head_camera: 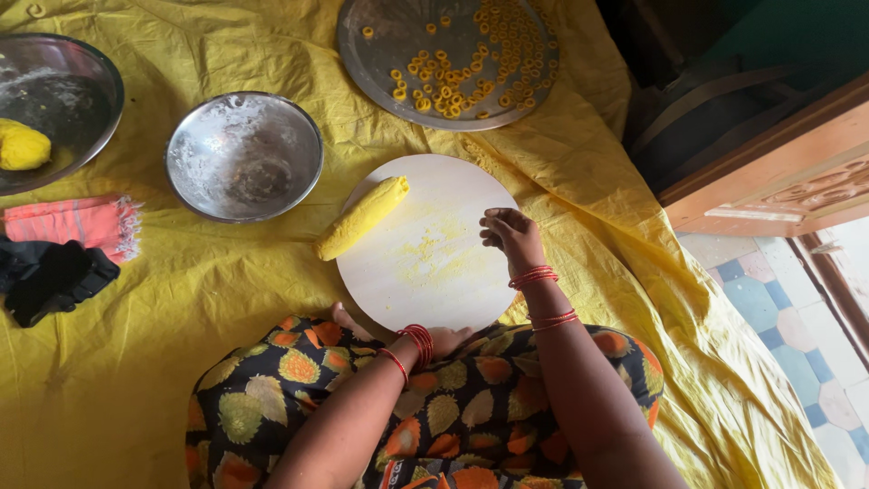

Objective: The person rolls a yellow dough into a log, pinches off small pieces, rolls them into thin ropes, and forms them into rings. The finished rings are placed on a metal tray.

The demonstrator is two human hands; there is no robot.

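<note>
Right hand [510, 234] fingers curled, maybe pinching dough bit, on round white board [425, 272]. Left hand [445, 340] steadies board at 6 o'clock. Yellow dough log [362, 217] at 10 unfinished; small dough rings [471, 63] fill steel tray at 12.

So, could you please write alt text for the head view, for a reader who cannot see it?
Seen from above, a seated person's right hand rests on a round white board beside a log of yellow dough, left hand at its near edge. On the yellow sheet beyond: a floured steel bowl and a tray of small dough rings.
</note>
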